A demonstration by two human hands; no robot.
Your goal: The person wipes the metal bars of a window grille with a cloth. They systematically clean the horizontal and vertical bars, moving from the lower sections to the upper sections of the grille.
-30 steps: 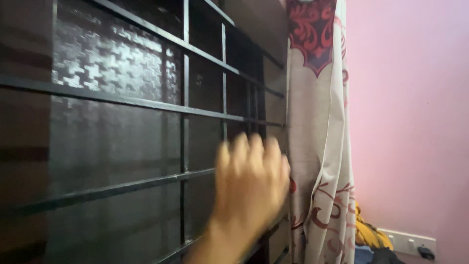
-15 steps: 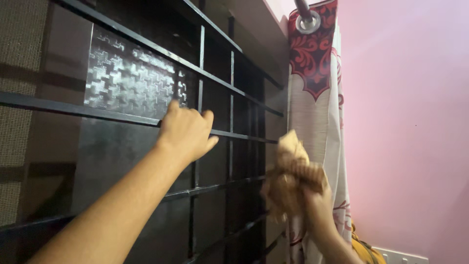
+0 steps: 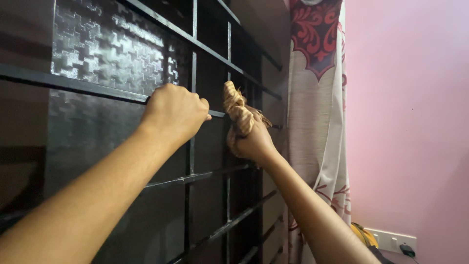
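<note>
A black metal window grille (image 3: 195, 34) with horizontal and vertical bars covers dark patterned glass (image 3: 107, 49) on the left. My left hand (image 3: 173, 112) is closed around a horizontal bar of the grille. My right hand (image 3: 251, 142) grips a bunched tan and brown cloth (image 3: 237, 107) and presses it against a vertical bar just right of my left hand. The two hands are a short gap apart.
A cream curtain with a red pattern (image 3: 317, 98) hangs right of the grille, beside a pink wall (image 3: 410, 122). Low on that wall is a white socket strip (image 3: 391, 239), with a yellow object (image 3: 364, 234) next to it.
My left hand has settled into a grip on the horizontal bar. My right hand has come up from below with the cloth and now presses it against the grille, closer to my left hand.
</note>
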